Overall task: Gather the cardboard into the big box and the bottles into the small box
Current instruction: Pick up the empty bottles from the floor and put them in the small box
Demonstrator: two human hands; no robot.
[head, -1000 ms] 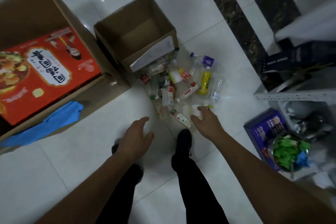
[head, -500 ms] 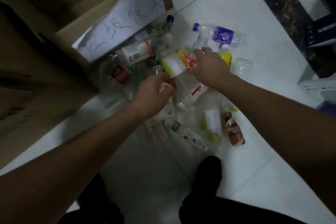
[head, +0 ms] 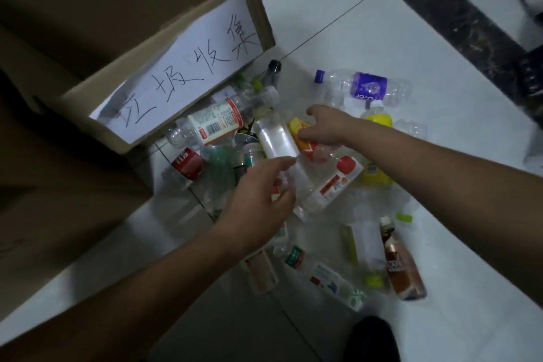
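**Bottle step under way: one bottle gripped, one about to be**

The small box [head: 258,17] stands open, and its paper label [head: 182,76] faces the pile. No bottle shows in the part of its inside you can see. The brown cardboard [head: 58,200] against its left side looks like the big box, though too little shows to be sure.

The bottles [head: 217,120] lie in a loose heap on the floor [head: 440,244]. The heap starts against the labelled wall of the small box and spreads away from it towards your shoe [head: 373,338]. By this view the bottle half of the task has barely begun.

Your right hand [head: 326,126] is the further of the two from the small box. Its fingers [head: 316,111] and thumb curl round the orange-labelled bottle [head: 304,141] and pinch it. Your left hand [head: 258,194] hovers nearer the box corner with its fingers [head: 282,162] loosely spread. Its fingertips are at the clear bottle [head: 276,138] but are not closed on it.

I judge that you next need to close the left hand round that clear bottle. Lift both bottles free of the ones lying under them, then swing them over the labelled wall and let them go inside. The bottles are light and round, so expect their neighbours to roll. The purple-labelled bottle [head: 367,87] and the brown drink bottle [head: 402,267] lie furthest from the box and can wait.
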